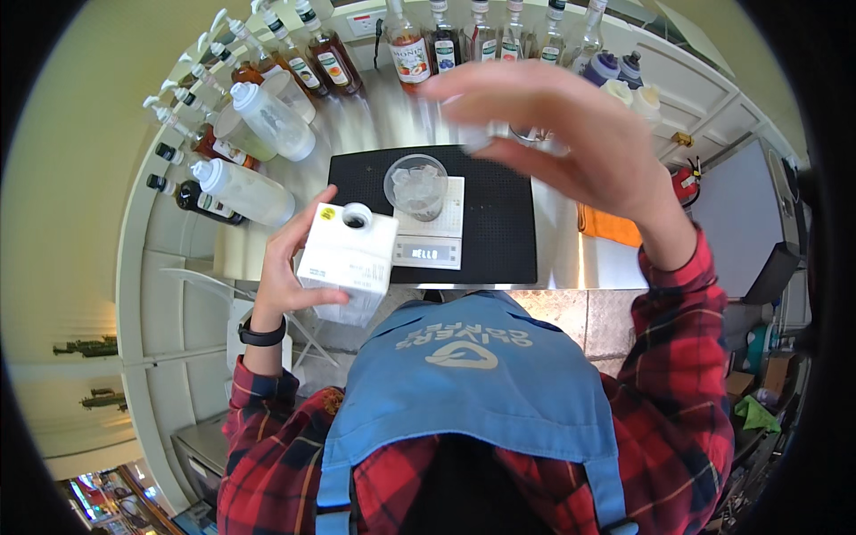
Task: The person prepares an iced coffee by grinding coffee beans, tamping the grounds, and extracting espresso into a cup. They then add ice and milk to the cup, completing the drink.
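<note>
My left hand grips a white carton by its sides, thumb on the near face. The round spout on the carton's top is uncapped. Just beyond it, a clear plastic cup with ice cubes stands on a white digital scale, its display lit. The scale rests on a black rubber mat. High over the right part of the counter, my right hand is raised and motion-blurred. A gap shows between its thumb and fingers, with nothing visible in it.
Syrup bottles with pumps or caps line the steel counter's back and left edges. Two cloudy squeeze bottles stand at left. Squeeze bottles with purple contents stand back right, and an orange cloth lies at the right edge.
</note>
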Tool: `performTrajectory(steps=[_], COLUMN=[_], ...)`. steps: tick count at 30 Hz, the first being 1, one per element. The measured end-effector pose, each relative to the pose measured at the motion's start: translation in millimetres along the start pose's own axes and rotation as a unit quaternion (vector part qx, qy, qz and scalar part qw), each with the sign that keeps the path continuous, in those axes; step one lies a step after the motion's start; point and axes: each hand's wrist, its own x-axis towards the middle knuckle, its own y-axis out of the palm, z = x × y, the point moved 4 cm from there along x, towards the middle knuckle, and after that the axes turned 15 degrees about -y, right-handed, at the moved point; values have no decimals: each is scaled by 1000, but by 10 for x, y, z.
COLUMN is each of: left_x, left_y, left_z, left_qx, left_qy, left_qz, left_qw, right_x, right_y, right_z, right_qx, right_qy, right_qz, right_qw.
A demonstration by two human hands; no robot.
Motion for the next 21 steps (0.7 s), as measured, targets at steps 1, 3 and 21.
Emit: performTrajectory(steps=[1,3,21], left_x=[43,132,443], left_y=[-68,-165,-532], left_z=[71,197,1847], left_qx=[8,19,-269], left_qy=[-15,-44,-193], left_qz=[-20,-60,54], left_qw=[1000,997,942], right_x=[-74,-343,-2352], right_y=[-15,37,1352], right_z=[-64,-195,92], right_qx=[-25,-33,101], right_qy=[22,109,520], right_qz=[-24,-103,-451], right_qw=[999,988,718])
